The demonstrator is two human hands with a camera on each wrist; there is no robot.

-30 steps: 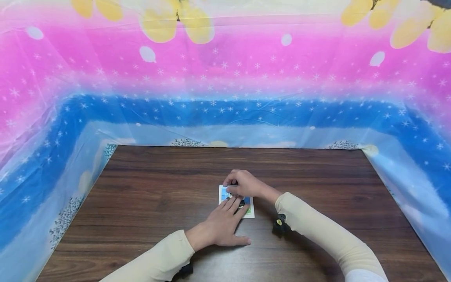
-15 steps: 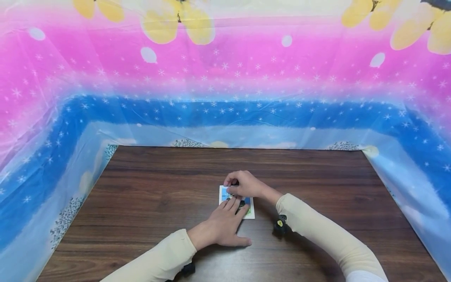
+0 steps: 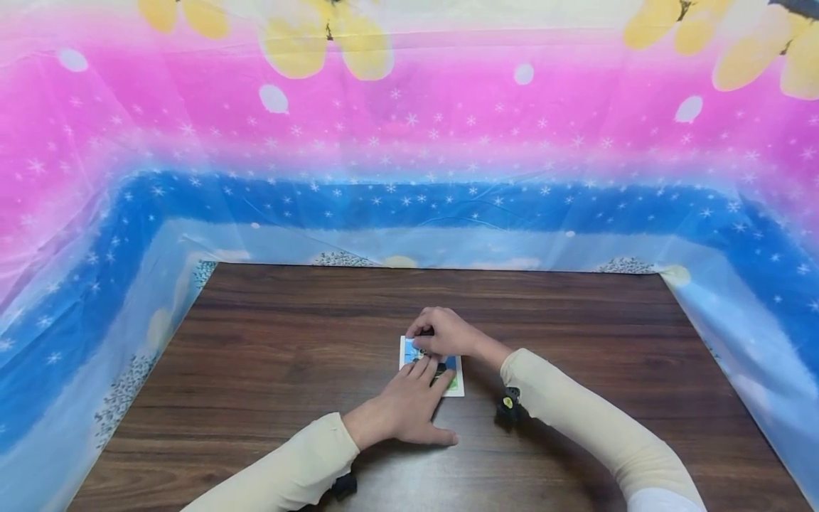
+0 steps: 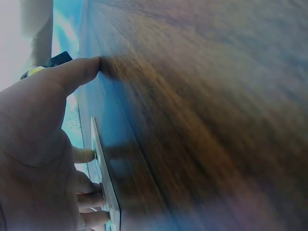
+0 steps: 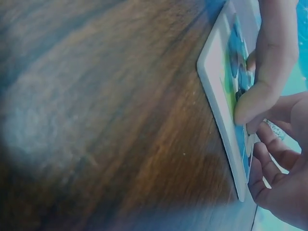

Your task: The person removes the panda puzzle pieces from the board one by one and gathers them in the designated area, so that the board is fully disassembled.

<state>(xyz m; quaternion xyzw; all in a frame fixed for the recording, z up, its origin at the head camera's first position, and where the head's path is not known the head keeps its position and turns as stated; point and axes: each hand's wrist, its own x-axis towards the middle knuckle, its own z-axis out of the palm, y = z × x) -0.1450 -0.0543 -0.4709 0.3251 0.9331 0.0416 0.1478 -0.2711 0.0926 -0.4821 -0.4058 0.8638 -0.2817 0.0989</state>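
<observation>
Left hand point(image 3: 412, 409) spread on the white-bordered picture board point(image 3: 457, 386) from seven o'clock; right hand point(image 3: 449, 334) bent at twelve, whether pinching we can't tell. Uneven pressure could skid it.

A dark brown wood-grain table point(image 3: 294, 341) carries everything, its straight streaks running left to right in the head view and a pale sheen showing on the part nearest the person. A white-bordered picture board point(image 3: 457, 388) lies flat directly on it, near the middle from left to right and well apart from the far edge and both side edges. The board has rounded corners and a visibly thick rim, and its partly covered picture shows blue over most of it, green towards the near side and some dark shapes.
</observation>
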